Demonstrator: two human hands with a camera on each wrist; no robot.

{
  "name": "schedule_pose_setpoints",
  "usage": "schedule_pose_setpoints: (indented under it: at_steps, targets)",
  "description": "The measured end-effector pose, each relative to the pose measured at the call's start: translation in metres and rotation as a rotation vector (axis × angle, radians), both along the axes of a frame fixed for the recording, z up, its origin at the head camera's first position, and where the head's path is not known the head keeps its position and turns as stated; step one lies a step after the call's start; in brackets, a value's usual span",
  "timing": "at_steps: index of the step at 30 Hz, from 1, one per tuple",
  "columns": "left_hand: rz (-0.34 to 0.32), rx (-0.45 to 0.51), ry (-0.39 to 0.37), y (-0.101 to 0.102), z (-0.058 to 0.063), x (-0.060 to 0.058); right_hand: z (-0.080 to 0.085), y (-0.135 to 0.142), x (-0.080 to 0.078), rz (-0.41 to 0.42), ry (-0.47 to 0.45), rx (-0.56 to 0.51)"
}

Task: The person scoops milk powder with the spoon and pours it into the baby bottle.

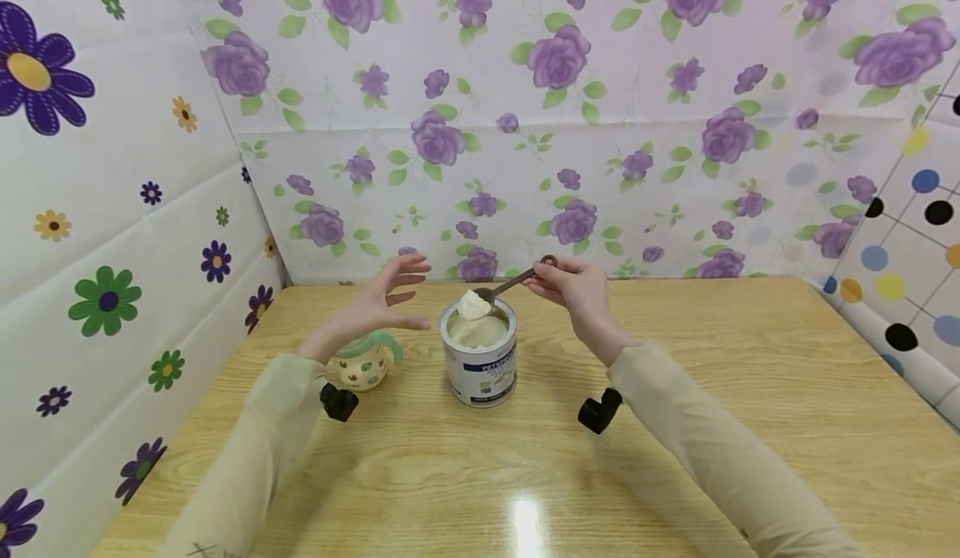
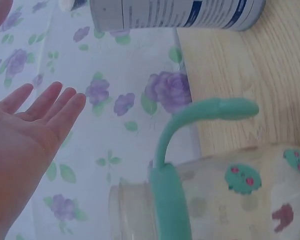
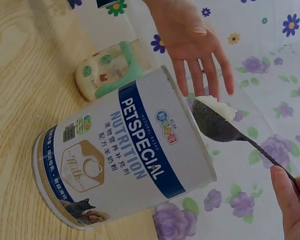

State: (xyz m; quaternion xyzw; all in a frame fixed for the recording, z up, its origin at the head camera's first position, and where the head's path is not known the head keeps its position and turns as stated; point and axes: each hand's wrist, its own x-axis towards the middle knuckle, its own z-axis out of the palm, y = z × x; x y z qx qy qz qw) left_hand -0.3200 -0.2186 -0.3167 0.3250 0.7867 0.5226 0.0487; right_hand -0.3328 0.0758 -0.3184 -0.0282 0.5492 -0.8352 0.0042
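Note:
My right hand (image 1: 576,289) pinches the handle of a dark spoon (image 1: 516,281). A heap of pale powder (image 1: 473,305) fills the spoon's bowl, held over the mouth of a white and blue milk powder can (image 1: 482,374). More powder shows inside the can. My left hand (image 1: 378,298) is in the air left of the can, fingers spread, holding nothing. Below the left hand stands a clear bottle (image 2: 240,195) with a green handle and collar and printed cartoon patches, partly covered by that hand and forearm in the head view.
Everything stands on a light wooden table (image 1: 450,475). Floral cloth (image 1: 480,82) hangs behind it, with more patterned cloth at the left and right sides. A black wrist camera mount (image 1: 597,412) sticks out below the right wrist, and another (image 1: 339,402) below the left.

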Motion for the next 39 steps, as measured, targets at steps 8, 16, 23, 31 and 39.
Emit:
schedule_pose_setpoints:
  at_steps: [8,16,23,31,39]
  targets:
    - [0.071,0.017,-0.007,-0.024,0.004,0.004,0.006,-0.006,-0.001,0.021,-0.019,-0.035]
    - [0.123,0.044,-0.051,-0.041,0.002,0.007,0.015,-0.016,-0.001,0.027,-0.026,-0.049]
    - [0.175,0.017,-0.052,-0.061,-0.003,0.008,0.021,-0.035,-0.004,0.026,-0.034,-0.09]
    - [0.247,-0.016,-0.066,-0.084,-0.017,0.01,0.031,-0.058,-0.008,0.043,-0.034,-0.083]
    - [0.255,-0.028,-0.073,-0.101,-0.033,0.013,0.038,-0.083,-0.008,0.061,-0.03,-0.058]
